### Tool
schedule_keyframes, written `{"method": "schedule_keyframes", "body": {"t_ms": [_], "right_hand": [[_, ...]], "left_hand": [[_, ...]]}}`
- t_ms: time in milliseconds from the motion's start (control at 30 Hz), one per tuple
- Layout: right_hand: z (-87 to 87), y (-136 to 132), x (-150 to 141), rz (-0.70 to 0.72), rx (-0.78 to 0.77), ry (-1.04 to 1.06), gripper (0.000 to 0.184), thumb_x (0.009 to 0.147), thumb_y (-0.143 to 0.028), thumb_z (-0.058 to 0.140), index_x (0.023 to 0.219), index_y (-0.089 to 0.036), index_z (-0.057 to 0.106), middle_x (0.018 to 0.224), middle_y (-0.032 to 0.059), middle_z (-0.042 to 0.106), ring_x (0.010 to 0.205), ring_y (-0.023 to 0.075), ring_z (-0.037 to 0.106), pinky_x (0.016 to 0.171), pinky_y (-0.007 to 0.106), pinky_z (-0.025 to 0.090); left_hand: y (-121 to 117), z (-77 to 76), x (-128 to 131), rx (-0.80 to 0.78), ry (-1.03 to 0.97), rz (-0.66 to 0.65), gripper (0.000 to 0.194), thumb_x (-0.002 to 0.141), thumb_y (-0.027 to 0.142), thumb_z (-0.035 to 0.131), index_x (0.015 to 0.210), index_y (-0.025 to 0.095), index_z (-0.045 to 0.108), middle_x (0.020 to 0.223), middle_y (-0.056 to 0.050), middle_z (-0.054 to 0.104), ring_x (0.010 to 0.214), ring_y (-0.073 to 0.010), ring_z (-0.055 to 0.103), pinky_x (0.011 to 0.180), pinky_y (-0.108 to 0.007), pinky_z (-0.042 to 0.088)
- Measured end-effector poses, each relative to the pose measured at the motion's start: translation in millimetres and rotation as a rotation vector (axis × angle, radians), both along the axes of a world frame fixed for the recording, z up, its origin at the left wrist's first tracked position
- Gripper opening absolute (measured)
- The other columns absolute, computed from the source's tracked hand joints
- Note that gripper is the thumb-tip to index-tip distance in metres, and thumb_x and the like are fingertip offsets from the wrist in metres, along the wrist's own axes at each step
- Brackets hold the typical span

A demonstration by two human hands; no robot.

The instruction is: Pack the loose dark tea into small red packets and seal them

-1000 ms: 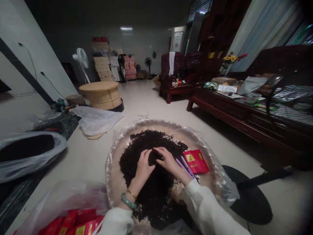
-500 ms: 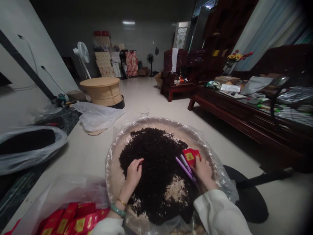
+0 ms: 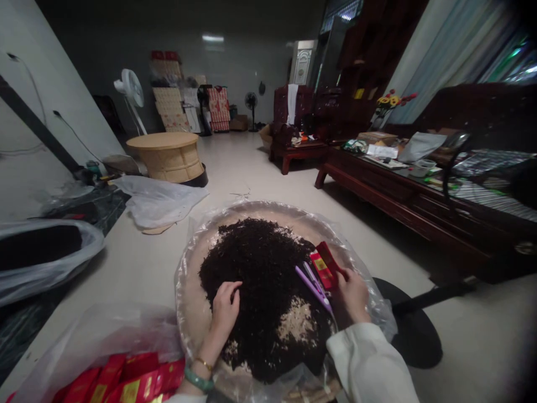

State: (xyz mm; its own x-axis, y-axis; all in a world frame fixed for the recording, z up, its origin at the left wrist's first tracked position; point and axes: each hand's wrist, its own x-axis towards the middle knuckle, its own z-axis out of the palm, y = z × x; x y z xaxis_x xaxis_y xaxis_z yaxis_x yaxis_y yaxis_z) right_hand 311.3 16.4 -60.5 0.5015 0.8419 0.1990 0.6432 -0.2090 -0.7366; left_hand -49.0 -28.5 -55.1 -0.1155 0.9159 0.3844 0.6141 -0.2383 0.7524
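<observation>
A heap of dark, dry shredded leaves (image 3: 255, 268), looking like loose tea, lies in a round, plastic-lined tray (image 3: 191, 268). My left hand (image 3: 226, 305) hovers over the left part of the heap with its fingers curled together; I cannot make out whether anything is between them. On the right side, my right hand (image 3: 352, 294) grips a small red packet (image 3: 329, 260) between thumb and fingers. Beside it is a red packet face with a yellow label (image 3: 321, 270). A purple two-armed tool (image 3: 312, 288), shaped like a hair straightener, rests on the leaves just left of that hand.
Red packets (image 3: 126, 378) fill a clear plastic bag at lower left. A bag of dark material (image 3: 39, 246) stands far left. Beyond the tray are a plastic sheet (image 3: 161, 198) and a round wooden stand (image 3: 168, 157). A dark low table (image 3: 377, 196) and a black round base (image 3: 413, 324) are right.
The red packet in my right hand has been tilted, so its darker side now shows. My left hand stays over the leaves with a slight shift. The camera view has turned a little right.
</observation>
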Motion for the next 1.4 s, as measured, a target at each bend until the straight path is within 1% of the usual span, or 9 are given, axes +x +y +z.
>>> {"method": "schedule_keyframes", "body": {"t_ms": [100, 200, 367, 600, 833, 967, 1067, 1267, 1400], "right_hand": [[11.4, -12.4, -26.3, -0.004, 0.108, 0.424, 0.043, 0.066, -0.054, 0.066, 0.081, -0.014, 0.068, 0.075, 0.0069, 0.069, 0.065, 0.0217, 0.062, 0.063, 0.036, 0.052], [18.4, -35.5, -78.2, 0.215, -0.007, 0.62, 0.046, 0.061, -0.054, 0.072, 0.082, -0.014, 0.07, 0.069, 0.0057, 0.07, 0.05, 0.0188, 0.061, 0.05, 0.031, 0.051], [22.3, -64.0, -132.0, 0.572, -0.102, 0.783, 0.043, 0.062, -0.044, 0.077, 0.094, -0.016, 0.073, 0.094, 0.0104, 0.075, 0.083, 0.0278, 0.07, 0.075, 0.039, 0.056], [2.7, -72.2, -130.8, 0.65, -0.131, 0.637, 0.045, 0.073, -0.041, 0.066, 0.111, -0.018, 0.069, 0.108, 0.0118, 0.071, 0.089, 0.0282, 0.069, 0.07, 0.039, 0.058], [-1.6, -87.0, -111.0, 0.745, -0.134, 0.316, 0.041, 0.078, -0.023, 0.051, 0.115, -0.019, 0.068, 0.116, 0.0108, 0.068, 0.107, 0.0269, 0.063, 0.095, 0.043, 0.048], [9.6, -89.5, -91.2, 0.936, -0.297, 0.189, 0.052, 0.071, -0.007, 0.044, 0.114, -0.021, 0.068, 0.115, 0.0081, 0.069, 0.108, 0.0231, 0.063, 0.1, 0.041, 0.044], [13.2, -89.5, -89.3, 1.008, -0.369, 0.115, 0.057, 0.068, -0.003, 0.04, 0.114, -0.023, 0.069, 0.112, 0.0083, 0.07, 0.105, 0.0219, 0.064, 0.097, 0.038, 0.046], [1.9, -87.2, -94.9, 1.004, -0.336, 0.014, 0.049, 0.075, -0.006, 0.044, 0.113, -0.023, 0.068, 0.107, 0.0096, 0.068, 0.099, 0.0212, 0.063, 0.092, 0.034, 0.047], [-13.3, -87.1, -92.4, 0.726, -0.112, -0.048, 0.056, 0.078, -0.016, 0.053, 0.133, -0.022, 0.052, 0.118, 0.0116, 0.059, 0.111, 0.0245, 0.056, 0.099, 0.04, 0.044]], "left_hand": [[-3.5, 1.6, 18.3, -0.071, -0.193, -0.014, 0.023, 0.083, 0.029, 0.051, 0.093, 0.02, 0.068, 0.085, -0.006, 0.069, 0.075, -0.0182, 0.066, 0.07, -0.031, 0.055], [-6.2, 6.5, 48.0, -0.221, -0.531, -0.09, 0.034, 0.079, 0.035, 0.058, 0.108, 0.018, 0.063, 0.09, -0.008, 0.072, 0.082, -0.0186, 0.069, 0.071, -0.029, 0.055], [-5.6, 13.8, 63.7, -0.245, -0.8, -0.064, 0.058, 0.073, 0.038, 0.068, 0.125, 0.016, 0.053, 0.099, -0.011, 0.072, 0.084, -0.0187, 0.069, 0.075, -0.029, 0.056], [-19.9, 9.7, 40.2, -0.212, -0.403, 0.091, 0.04, 0.073, 0.038, 0.065, 0.105, 0.014, 0.07, 0.077, -0.005, 0.071, 0.052, -0.0111, 0.057, 0.053, -0.022, 0.051], [-35.4, 9.8, 46.9, -0.201, -0.192, 0.022, 0.017, 0.075, 0.026, 0.06, 0.087, 0.019, 0.069, 0.089, -0.006, 0.069, 0.063, -0.0144, 0.06, 0.055, -0.024, 0.049], [-53.5, -6.5, 55.5, -0.391, -0.058, -0.084, 0.009, 0.067, 0.018, 0.065, 0.06, 0.018, 0.059, 0.071, -0.002, 0.063, 0.072, -0.018, 0.06, 0.064, -0.027, 0.047], [-64.9, -22.8, 66.9, -0.666, -0.171, -0.177, 0.01, 0.065, 0.012, 0.063, 0.066, 0.018, 0.055, 0.053, 0.006, 0.055, 0.053, -0.0125, 0.055, 0.053, -0.022, 0.04], [-64.9, -32.8, 69.6, -0.758, -0.405, -0.182, 0.022, 0.063, 0.015, 0.064, 0.084, 0.018, 0.061, 0.054, 0.007, 0.058, 0.046, -0.0101, 0.052, 0.046, -0.019, 0.038], [-60.0, -28.1, 62.3, -0.809, -0.485, -0.221, 0.017, 0.067, 0.024, 0.061, 0.081, 0.015, 0.065, 0.052, 0.004, 0.059, 0.041, -0.011, 0.052, 0.042, -0.021, 0.039]]}}
